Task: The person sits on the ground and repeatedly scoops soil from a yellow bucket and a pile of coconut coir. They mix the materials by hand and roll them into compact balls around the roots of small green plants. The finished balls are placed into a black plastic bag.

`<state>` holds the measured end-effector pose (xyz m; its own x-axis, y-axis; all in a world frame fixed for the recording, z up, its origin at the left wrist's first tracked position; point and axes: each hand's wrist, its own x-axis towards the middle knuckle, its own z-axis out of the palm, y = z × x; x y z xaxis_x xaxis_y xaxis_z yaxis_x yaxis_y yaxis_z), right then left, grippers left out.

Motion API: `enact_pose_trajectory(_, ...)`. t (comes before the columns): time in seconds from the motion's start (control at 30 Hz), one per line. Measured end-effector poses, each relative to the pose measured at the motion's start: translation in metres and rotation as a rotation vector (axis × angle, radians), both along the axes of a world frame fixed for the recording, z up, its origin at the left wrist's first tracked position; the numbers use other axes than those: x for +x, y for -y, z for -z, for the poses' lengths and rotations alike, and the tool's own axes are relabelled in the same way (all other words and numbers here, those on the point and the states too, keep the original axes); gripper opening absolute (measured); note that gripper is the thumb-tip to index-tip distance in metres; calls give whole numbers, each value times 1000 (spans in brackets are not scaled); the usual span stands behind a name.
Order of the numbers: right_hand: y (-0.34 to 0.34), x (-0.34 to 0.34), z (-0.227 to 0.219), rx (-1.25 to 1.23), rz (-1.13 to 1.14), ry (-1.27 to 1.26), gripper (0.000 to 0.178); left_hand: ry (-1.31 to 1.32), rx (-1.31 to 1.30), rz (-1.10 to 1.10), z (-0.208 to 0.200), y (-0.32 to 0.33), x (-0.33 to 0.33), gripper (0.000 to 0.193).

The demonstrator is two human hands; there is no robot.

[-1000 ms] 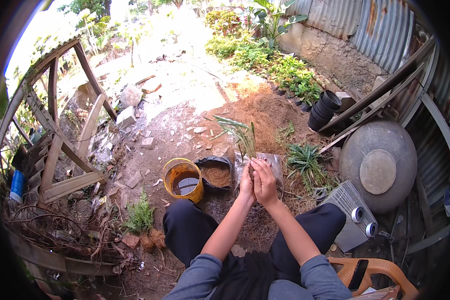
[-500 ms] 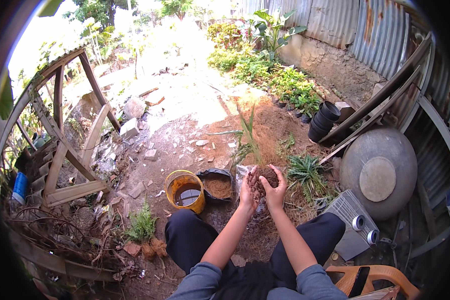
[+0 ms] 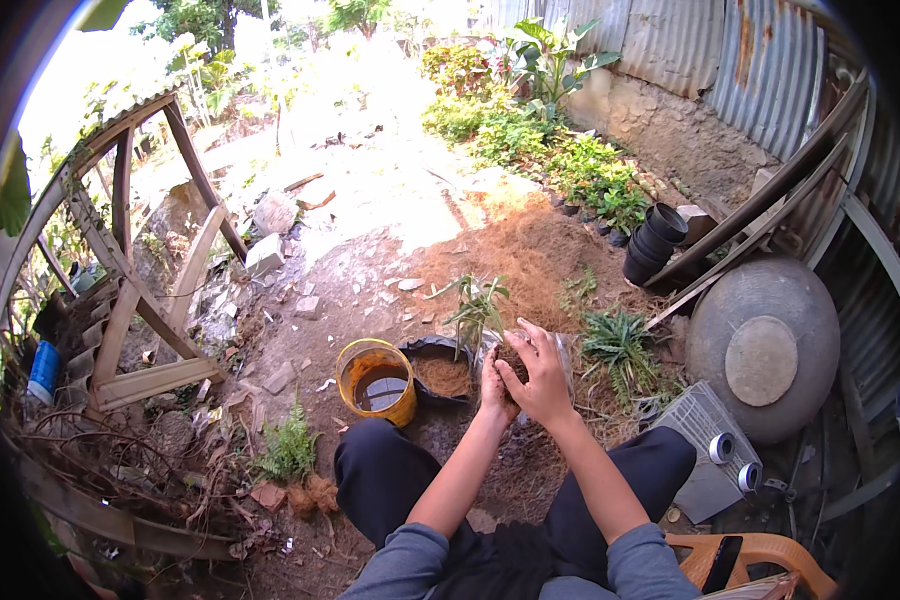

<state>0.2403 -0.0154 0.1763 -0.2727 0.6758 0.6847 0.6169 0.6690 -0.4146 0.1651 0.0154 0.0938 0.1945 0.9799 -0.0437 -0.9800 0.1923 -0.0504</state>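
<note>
A leafy green plant (image 3: 478, 305) rises from a dark, soil-coated root ball (image 3: 510, 360) between my hands, in front of my knees. My left hand (image 3: 494, 388), smeared with wet soil, cups the ball's left side. Curved over the top and right side is my right hand (image 3: 540, 378), its fingers hiding much of the ball. Just left of my hands stands a black plastic pot (image 3: 458, 400) with brown fibre inside. Beside it is a yellow bucket (image 3: 395, 412) with dark liquid. A clear plastic sheet (image 3: 567, 362) shows partly behind my right hand.
Brown fibre (image 3: 530, 245) lies spread on the ground ahead. Stacked black pots (image 3: 654, 245) stand at the right, beyond a large round grey vessel (image 3: 765, 350). A wire crate (image 3: 705, 440) sits near my right knee. Wooden framing (image 3: 120, 250) stands left; an orange chair (image 3: 770, 560) is at lower right.
My right hand has moved from the ball's side up over its top. The plant has turned, and its long upright leaves now look shorter and bunched to the left. The view has shifted slightly.
</note>
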Motion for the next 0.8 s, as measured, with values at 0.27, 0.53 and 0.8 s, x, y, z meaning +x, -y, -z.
enact_pose_trajectory(0.27,-7,2,11,-86,-8,49,35,-501,6,-33,-7,10,-6,38)
enact_pose_trajectory(0.53,-15,14,24,-120,-84,204,35,-684,-56,-111,-2,10,-6,40)
enact_pose_trajectory(0.8,-16,18,52,-160,-121,15,34,-683,-167,-53,14,11,1,38)
